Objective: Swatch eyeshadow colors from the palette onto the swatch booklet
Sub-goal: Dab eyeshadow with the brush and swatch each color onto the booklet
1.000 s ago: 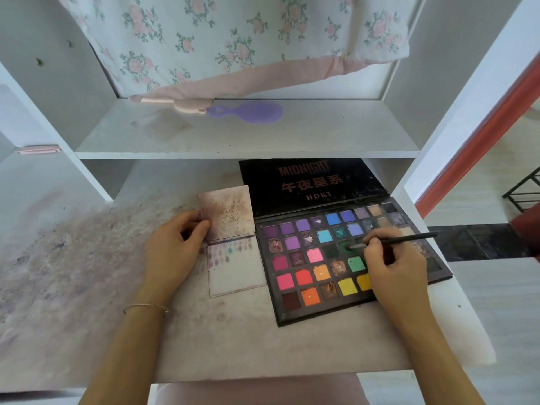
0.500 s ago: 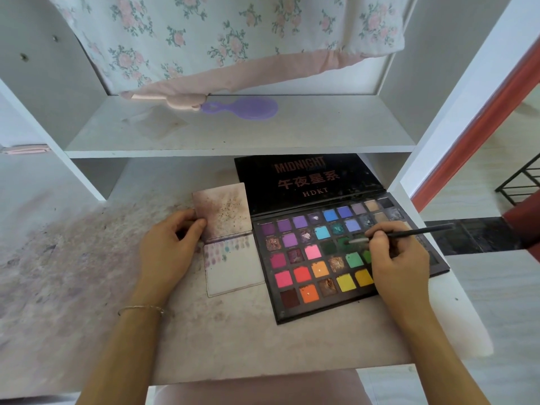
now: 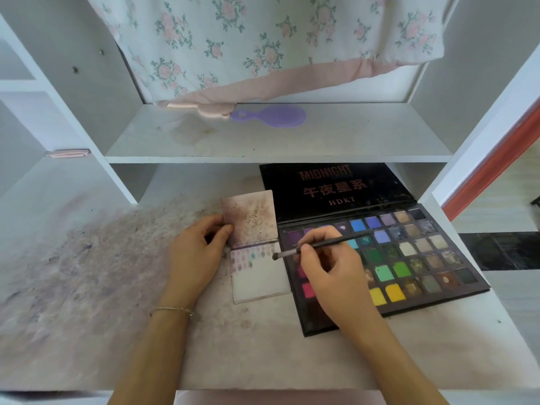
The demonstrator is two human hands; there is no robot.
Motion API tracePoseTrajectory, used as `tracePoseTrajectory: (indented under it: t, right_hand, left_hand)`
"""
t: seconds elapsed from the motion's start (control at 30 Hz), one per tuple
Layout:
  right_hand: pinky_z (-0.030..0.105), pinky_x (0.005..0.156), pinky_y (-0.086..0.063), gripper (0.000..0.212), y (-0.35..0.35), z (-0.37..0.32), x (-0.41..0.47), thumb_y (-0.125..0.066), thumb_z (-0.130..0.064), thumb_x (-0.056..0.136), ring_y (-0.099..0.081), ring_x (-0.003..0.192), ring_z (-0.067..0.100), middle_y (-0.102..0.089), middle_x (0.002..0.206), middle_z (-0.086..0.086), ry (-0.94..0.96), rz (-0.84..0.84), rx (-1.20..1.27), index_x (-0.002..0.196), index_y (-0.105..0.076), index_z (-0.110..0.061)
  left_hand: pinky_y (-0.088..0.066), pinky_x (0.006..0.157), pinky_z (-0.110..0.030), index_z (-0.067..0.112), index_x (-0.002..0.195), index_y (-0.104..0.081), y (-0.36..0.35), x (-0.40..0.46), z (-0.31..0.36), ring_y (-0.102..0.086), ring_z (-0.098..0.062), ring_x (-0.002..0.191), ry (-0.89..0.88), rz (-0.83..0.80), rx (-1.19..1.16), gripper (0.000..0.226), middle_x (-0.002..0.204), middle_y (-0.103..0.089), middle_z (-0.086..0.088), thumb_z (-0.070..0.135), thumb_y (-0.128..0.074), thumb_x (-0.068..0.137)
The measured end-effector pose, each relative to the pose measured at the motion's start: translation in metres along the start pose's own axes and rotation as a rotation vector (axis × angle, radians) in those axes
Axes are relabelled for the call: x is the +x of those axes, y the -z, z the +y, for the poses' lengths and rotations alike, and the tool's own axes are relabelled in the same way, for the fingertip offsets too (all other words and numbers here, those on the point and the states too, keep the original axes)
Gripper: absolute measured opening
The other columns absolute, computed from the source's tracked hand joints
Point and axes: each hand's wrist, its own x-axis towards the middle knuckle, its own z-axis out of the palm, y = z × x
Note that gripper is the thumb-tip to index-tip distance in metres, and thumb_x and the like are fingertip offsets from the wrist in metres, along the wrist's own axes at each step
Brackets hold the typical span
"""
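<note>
Right hand (image 3: 330, 276) pinching brush (image 3: 321, 244), tip reaching swatch booklet (image 3: 260, 276) left of palette (image 3: 409, 258); left hand (image 3: 195, 252) gripping booklet's flap; few swatches showing on top rows, most page remaining blank.

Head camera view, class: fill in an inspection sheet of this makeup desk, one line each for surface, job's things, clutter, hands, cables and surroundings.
Surface: white desk, smudged with pinkish powder stains, heaviest on the left.
Job's things: open eyeshadow palette lies flat, lid propped up behind; swatch booklet lies open beside it, small swatches along the top of its lower page; brush tip sits at the booklet's right edge.
Clutter: purple hairbrush on the shelf above.
Hands: left hand holds the booklet's raised cover; right hand pinches the brush.
Cables: nothing seen.
Surroundings: floral cloth hangs over the shelf; red trim at right.
</note>
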Motion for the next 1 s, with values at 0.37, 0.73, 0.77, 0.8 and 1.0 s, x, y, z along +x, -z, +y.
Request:
tracePoseTrajectory:
  t: [0.37,0.73,0.77,0.8,1.0]
  right_hand:
    - [0.028,0.058,-0.050,0.016,-0.019,0.005,0.011,-0.054,-0.014,0.085,-0.060,0.071,0.019,-0.063,0.071,0.006,-0.037,-0.056,-0.061,0.078,-0.054,-0.028]
    - [0.017,0.048,-0.045,0.016,-0.021,0.006,0.012,-0.054,-0.015,0.086,-0.055,0.059,0.005,-0.059,0.066,0.001,-0.053,-0.162,-0.159,0.079,-0.053,-0.029]
    - [0.013,0.047,-0.042,0.016,-0.021,0.006,0.012,-0.054,-0.014,0.086,-0.052,0.057,0.001,-0.057,0.064,-0.003,-0.056,-0.169,-0.167,0.079,-0.053,-0.029]
    - [0.011,0.047,-0.040,0.016,-0.021,0.006,0.012,-0.054,-0.014,0.086,-0.051,0.056,-0.001,-0.055,0.063,-0.006,-0.059,-0.174,-0.170,0.078,-0.053,-0.028]
    - [0.012,0.051,-0.043,0.019,-0.021,0.004,0.012,-0.053,-0.014,0.087,-0.051,0.059,0.001,-0.057,0.066,-0.001,-0.058,-0.166,-0.150,0.077,-0.052,-0.030]
  left_hand:
    - [-0.037,0.065,0.000,0.020,0.097,-0.069,-0.001,0.002,-0.002,-0.054,0.010,0.076,-0.040,0.010,0.011,0.016,0.080,-0.061,0.019,0.014,-0.059,0.086]
    - [-0.036,0.062,0.001,0.020,0.097,-0.069,-0.001,0.002,-0.002,-0.053,0.010,0.071,-0.036,0.019,0.034,0.015,0.077,-0.060,0.019,0.015,-0.059,0.087]
    - [-0.037,0.062,0.001,0.020,0.096,-0.069,-0.002,0.002,-0.002,-0.053,0.010,0.072,-0.031,0.020,0.035,0.015,0.076,-0.060,0.020,0.016,-0.059,0.087]
    - [-0.037,0.062,0.000,0.020,0.096,-0.069,-0.002,0.002,-0.001,-0.053,0.010,0.072,-0.027,0.021,0.037,0.015,0.076,-0.060,0.020,0.016,-0.058,0.087]
    - [-0.038,0.065,-0.006,0.022,0.096,-0.068,-0.002,0.001,-0.002,-0.053,0.011,0.072,-0.025,0.023,0.030,0.014,0.078,-0.061,0.018,0.017,-0.059,0.087]
